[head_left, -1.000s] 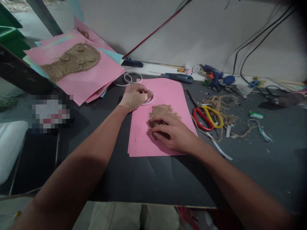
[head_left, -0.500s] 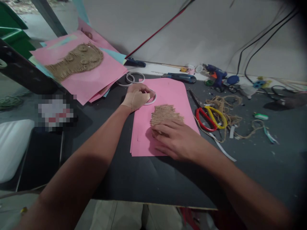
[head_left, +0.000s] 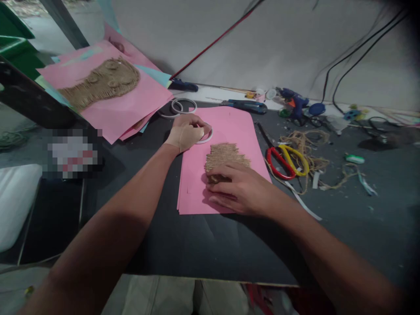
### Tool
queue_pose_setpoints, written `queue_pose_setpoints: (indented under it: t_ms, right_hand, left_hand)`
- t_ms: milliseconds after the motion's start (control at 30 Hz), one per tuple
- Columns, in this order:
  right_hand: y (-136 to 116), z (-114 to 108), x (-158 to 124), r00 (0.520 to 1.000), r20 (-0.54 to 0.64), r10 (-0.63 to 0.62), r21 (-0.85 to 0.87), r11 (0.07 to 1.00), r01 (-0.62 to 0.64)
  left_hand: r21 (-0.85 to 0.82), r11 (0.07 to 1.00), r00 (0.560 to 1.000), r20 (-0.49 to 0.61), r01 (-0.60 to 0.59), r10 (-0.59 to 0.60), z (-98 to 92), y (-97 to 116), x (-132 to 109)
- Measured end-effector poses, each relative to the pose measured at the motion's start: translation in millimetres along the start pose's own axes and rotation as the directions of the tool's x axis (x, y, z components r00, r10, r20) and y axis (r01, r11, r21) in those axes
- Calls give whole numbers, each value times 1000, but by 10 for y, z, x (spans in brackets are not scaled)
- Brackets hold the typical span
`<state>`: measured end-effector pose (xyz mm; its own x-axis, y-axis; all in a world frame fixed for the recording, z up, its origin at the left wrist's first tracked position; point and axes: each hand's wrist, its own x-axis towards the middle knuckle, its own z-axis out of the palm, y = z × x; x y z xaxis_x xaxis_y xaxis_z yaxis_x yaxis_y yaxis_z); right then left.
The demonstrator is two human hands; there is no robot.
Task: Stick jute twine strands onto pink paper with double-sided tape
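A panel of brown twine strands, laid side by side with jagged edges, sits on stacked pink paper. Over its near part rests my right hand, fingers bent and spread; they cover the lower end of the twine. A white tape ring lies at the far left of the pink sheet. My left hand, with a beige covering round its wrist and thumb base, has its fingers closed at this ring. Part of the ring is hidden beneath the fingers.
Red and yellow-handled scissors lie right of the paper beside tangled twine. Behind are a blue cutter, more white rings and a blue glue gun. A pink sheet with twine artwork leans at the back left.
My right hand's fingers have shifted slightly on the twine panel, opening a wider gap between them. The left hand stays at the white ring. The whole view has moved a little.
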<state>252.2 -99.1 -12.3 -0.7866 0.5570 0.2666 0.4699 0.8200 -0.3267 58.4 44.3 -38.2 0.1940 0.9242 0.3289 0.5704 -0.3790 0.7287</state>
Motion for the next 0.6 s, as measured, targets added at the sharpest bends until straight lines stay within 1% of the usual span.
queue_pose_setpoints:
  t_ms: [100,200,267,367,400,467,533,600]
  right_hand:
    - [46,49,-21,998,-55,-7,59,998,10]
    - [89,79,-37,988,-149,34,101,995,-19]
    - [107,73,-31,972,-214,101,86,993,-85]
    - [146,50,20,931,-283,229,82,973,-214]
    - [169,46,50,917,-287,275,103,961,-256]
    - [231,48,129,898,-260,353,158,934,-322]
    - [314,58,224,902,-205,380,187,920,-345]
    - [406,71,321,924,-151,353,183,928,-324]
  left_hand:
    - [-14,1000,1000,1,2,-2,4,1,-2]
    - [-30,999,1000,2,19,-19,5,3,3]
    - [-20,1000,1000,1,20,-20,3,4,7]
    - [3,1000,1000,7,25,-25,-4,8,12]
    - [7,1000,1000,12,28,-28,-6,10,13]
    - [12,999,999,20,33,-34,-11,13,15]
    - [14,999,999,21,31,-31,-14,17,15]
    - [0,1000,999,25,29,-29,-15,20,14]
